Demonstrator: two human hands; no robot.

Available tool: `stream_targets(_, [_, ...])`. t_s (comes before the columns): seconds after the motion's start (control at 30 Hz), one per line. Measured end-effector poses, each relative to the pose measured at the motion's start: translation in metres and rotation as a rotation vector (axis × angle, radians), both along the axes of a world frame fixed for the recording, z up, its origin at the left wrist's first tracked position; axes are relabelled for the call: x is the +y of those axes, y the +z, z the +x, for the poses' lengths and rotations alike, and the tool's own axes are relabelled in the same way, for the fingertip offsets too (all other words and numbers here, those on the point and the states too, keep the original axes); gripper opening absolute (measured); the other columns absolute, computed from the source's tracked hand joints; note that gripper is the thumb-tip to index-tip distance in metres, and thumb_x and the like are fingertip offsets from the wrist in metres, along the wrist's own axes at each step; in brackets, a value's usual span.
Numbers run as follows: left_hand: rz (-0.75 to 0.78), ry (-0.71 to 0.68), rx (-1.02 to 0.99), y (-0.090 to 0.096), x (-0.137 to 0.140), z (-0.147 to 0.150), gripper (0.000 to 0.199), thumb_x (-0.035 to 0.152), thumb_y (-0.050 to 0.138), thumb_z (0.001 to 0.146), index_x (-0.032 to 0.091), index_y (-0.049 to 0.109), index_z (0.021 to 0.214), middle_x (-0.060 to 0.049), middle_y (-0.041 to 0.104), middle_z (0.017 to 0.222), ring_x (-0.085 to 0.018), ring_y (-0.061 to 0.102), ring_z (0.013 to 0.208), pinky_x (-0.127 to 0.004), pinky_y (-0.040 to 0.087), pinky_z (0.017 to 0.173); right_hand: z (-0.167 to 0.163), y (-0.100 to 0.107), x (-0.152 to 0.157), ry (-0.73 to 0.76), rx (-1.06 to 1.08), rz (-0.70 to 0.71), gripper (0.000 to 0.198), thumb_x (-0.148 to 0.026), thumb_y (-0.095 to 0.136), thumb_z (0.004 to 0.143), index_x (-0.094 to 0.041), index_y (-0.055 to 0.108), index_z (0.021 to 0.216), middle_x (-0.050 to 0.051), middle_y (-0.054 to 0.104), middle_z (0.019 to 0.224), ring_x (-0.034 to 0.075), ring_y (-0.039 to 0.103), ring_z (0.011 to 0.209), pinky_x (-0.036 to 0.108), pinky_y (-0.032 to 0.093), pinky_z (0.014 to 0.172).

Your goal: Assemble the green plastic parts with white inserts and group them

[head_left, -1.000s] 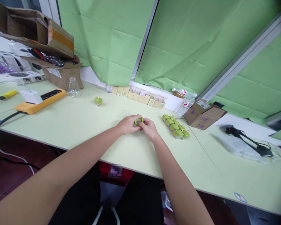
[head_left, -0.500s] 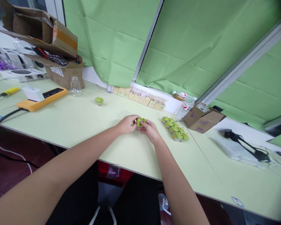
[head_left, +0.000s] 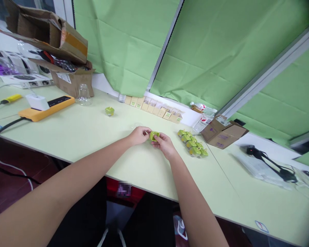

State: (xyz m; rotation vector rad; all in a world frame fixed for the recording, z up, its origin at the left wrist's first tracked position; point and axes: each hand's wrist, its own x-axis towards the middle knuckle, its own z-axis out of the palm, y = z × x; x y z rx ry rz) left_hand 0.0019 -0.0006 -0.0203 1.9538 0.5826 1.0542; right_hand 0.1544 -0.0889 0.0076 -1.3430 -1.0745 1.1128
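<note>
Between my hands, above the table point(head_left: 134, 157), is a small green square lid point(head_left: 151, 136), with its hollow side toward me. My left hand point(head_left: 139, 135) pinches the lid's left edge with closed fingers. My right hand point(head_left: 165, 144) grips it from the right, its thumb pressed into the hollow. Just behind my left hand lies a faint clear plastic piece point(head_left: 137, 126), partly hidden. Several green-lidded clear containers point(head_left: 195, 150) with small loops stand in rows to the right. A single green-lidded container point(head_left: 109, 111) sits farther back on the left.
Small cardboard boxes point(head_left: 154, 109) line the wall. At left are an orange power strip point(head_left: 64, 100), a yellow screwdriver point(head_left: 13, 98), a clear jar point(head_left: 83, 94) and stacked cartons point(head_left: 76, 84). To the right stand a plastic bottle point(head_left: 202, 123), a carton point(head_left: 222, 132) and a black strapped device point(head_left: 270, 161).
The green lid has turned slightly in my fingers, so its hollow side faces a little differently. Both hands stay in nearly the same place, and the view has shifted slightly.
</note>
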Motion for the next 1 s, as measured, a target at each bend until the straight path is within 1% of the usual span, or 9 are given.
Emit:
stream_targets(0.13, [0.03, 0.036, 0.038, 0.0011, 0.0005, -0.0011, 0.022, 0.016, 0.056, 0.075, 0.013, 0.074, 0.089, -0.003, 0.07, 0.081, -0.011, 0.053, 0.062, -0.022, 0.043, 0.061, -0.0023, 0.0005, -0.0004, 0.004, -0.019, 0.039, 0.043, -0.049, 0.084, 0.061, -0.019, 0.064, 0.085, 0.001, 0.066, 0.081, 0.014, 0.064, 0.067, 0.027, 0.051, 0.062])
stream_targets(0.27, [0.04, 0.056, 0.063, 0.0031, 0.0003, -0.0016, 0.022, 0.017, 0.057, 0.075, 0.014, 0.074, 0.089, -0.003, 0.072, 0.083, -0.012, 0.054, 0.064, -0.023, 0.044, 0.062, -0.0027, 0.0, 0.0006, 0.013, -0.048, 0.076, 0.044, -0.051, 0.082, 0.061, -0.019, 0.065, 0.086, 0.001, 0.066, 0.08, 0.014, 0.063, 0.066, 0.026, 0.05, 0.06])
stream_targets(0.43, [0.041, 0.05, 0.075, 0.0026, -0.0003, -0.0023, 0.022, 0.018, 0.057, 0.076, 0.014, 0.074, 0.09, -0.003, 0.072, 0.083, -0.012, 0.056, 0.066, -0.024, 0.046, 0.065, -0.0013, -0.003, 0.0029, -0.008, -0.067, 0.041, 0.045, -0.051, 0.083, 0.059, -0.019, 0.063, 0.084, 0.0, 0.065, 0.079, 0.014, 0.063, 0.064, 0.026, 0.048, 0.056])
stream_targets(0.6, [0.035, 0.03, 0.082, 0.0002, -0.0006, -0.0033, 0.022, 0.019, 0.056, 0.078, 0.015, 0.074, 0.091, -0.003, 0.072, 0.086, -0.012, 0.056, 0.065, -0.024, 0.045, 0.065, 0.0, -0.0049, 0.0037, -0.014, -0.093, 0.023, 0.043, -0.051, 0.082, 0.061, -0.019, 0.063, 0.083, 0.001, 0.066, 0.078, 0.014, 0.063, 0.063, 0.025, 0.047, 0.053])
stream_targets(0.8, [0.02, 0.031, 0.102, 0.0015, -0.0026, -0.0042, 0.022, 0.02, 0.056, 0.078, 0.015, 0.074, 0.091, -0.003, 0.071, 0.084, -0.011, 0.055, 0.063, -0.023, 0.044, 0.063, 0.0011, -0.0069, 0.0045, -0.014, -0.099, 0.012, 0.042, -0.049, 0.082, 0.062, -0.019, 0.063, 0.083, 0.001, 0.066, 0.077, 0.013, 0.063, 0.062, 0.025, 0.048, 0.055])
stream_targets(1.0, [0.015, 0.029, 0.105, 0.0021, -0.0032, -0.0046, 0.022, 0.021, 0.056, 0.078, 0.014, 0.073, 0.089, -0.002, 0.07, 0.081, -0.01, 0.053, 0.061, -0.023, 0.043, 0.062, 0.0024, -0.0081, 0.0052, 0.0, -0.116, -0.004, 0.038, -0.047, 0.08, 0.065, -0.018, 0.063, 0.083, 0.002, 0.066, 0.077, 0.013, 0.063, 0.064, 0.025, 0.05, 0.057])
